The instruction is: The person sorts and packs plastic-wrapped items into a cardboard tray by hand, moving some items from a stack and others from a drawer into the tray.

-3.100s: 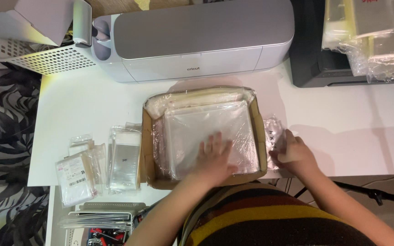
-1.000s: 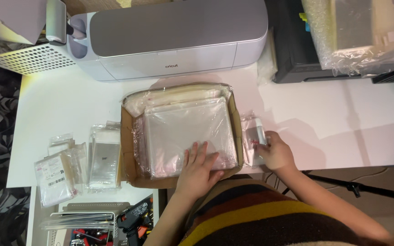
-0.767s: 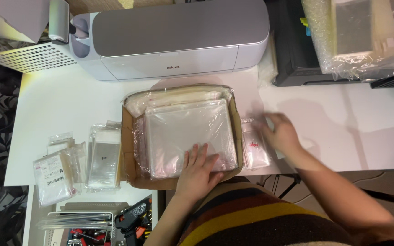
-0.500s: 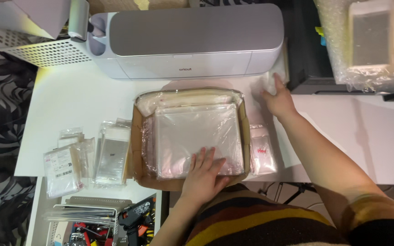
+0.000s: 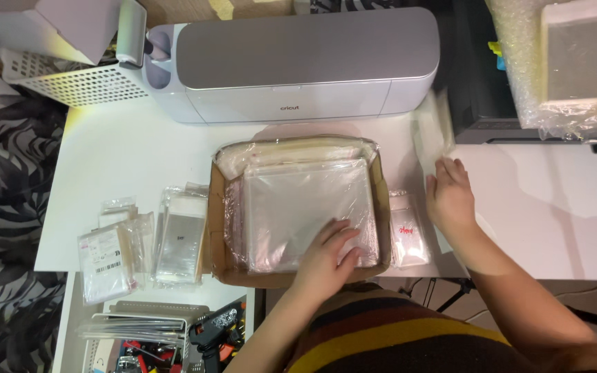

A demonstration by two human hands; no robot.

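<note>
We see a grey cutting machine (image 5: 291, 62) beyond the grip, w/ small bag stacks (image 5: 146, 242) left, bubble wrap (image 5: 561, 62) upper right.

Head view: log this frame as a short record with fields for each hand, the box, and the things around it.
left hand: left hand flat on the stack of clear bags
right hand: right hand on the white table, fingers by a blurred clear bag; grip unclear
box: cardboard box, open, holding the stack
right of box: small clear packet
left of box: loose clear packets
behind box: grey cutting machine
</note>
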